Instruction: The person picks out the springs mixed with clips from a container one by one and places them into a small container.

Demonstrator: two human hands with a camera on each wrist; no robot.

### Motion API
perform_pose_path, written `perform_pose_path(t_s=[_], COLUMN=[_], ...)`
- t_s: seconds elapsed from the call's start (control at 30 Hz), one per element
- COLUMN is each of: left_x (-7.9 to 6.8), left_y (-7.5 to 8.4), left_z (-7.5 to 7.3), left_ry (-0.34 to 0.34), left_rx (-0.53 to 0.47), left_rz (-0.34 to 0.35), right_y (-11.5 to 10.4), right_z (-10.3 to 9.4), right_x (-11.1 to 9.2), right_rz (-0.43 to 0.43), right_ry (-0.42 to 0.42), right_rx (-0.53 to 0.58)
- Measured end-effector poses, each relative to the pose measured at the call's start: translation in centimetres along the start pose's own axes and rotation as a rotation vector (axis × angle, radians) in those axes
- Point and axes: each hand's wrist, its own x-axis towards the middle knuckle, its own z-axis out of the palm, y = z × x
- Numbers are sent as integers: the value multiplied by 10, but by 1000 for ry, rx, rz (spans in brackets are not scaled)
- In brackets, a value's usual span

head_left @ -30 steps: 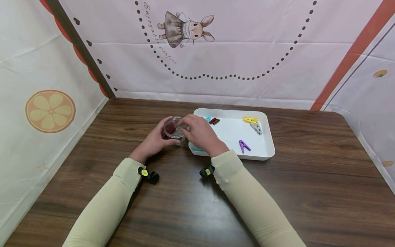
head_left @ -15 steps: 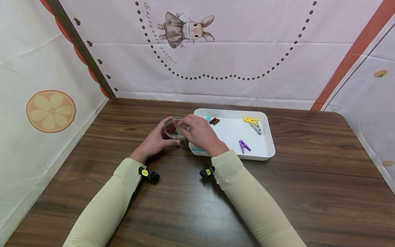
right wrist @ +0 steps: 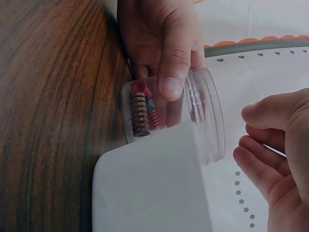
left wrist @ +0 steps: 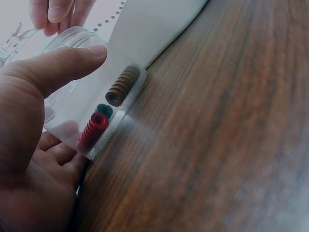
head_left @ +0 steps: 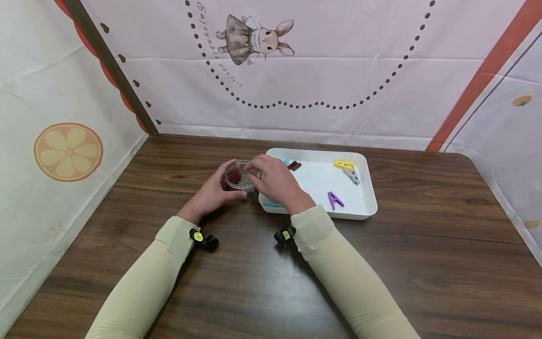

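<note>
A clear round jar stands on the table, and my left hand grips its side between thumb and fingers. Through its wall the left wrist view shows a brown coil spring, a red spring and a dark green one at the bottom. Over the jar's mouth hovers my right hand. Its thumb and fingers are bent and slightly apart in the right wrist view, with nothing seen between them.
Right beside the jar is a white tray, partly under my right hand. In it lie red and brown springs, yellow clothespins, a grey clothespin, a purple clothespin and light-blue items partly covered. A printed cloth hangs behind the table.
Both hands stay almost in place at the jar. A dark piece seen near the jar's middle half a second ago is less distinct in the head view now.
</note>
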Motion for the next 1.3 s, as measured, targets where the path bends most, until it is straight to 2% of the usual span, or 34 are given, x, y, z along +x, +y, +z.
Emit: perform_pose_path(t_s=[0.3,0.63,0.83,1.3], left_x=[0,2,1,2], left_y=[1,0,0,-2], left_z=[0,0,1,1], left_ry=[-3,1,-1,-3], left_rx=[-8,-10,-14,-43], left_rz=[0,8,2,25], right_y=[3,3,4,15], right_z=[-5,-11,-14,-21], right_x=[0,0,0,1], right_rz=[-15,25,22,74], right_ry=[70,66,81,107], right_rx=[41,30,39,32])
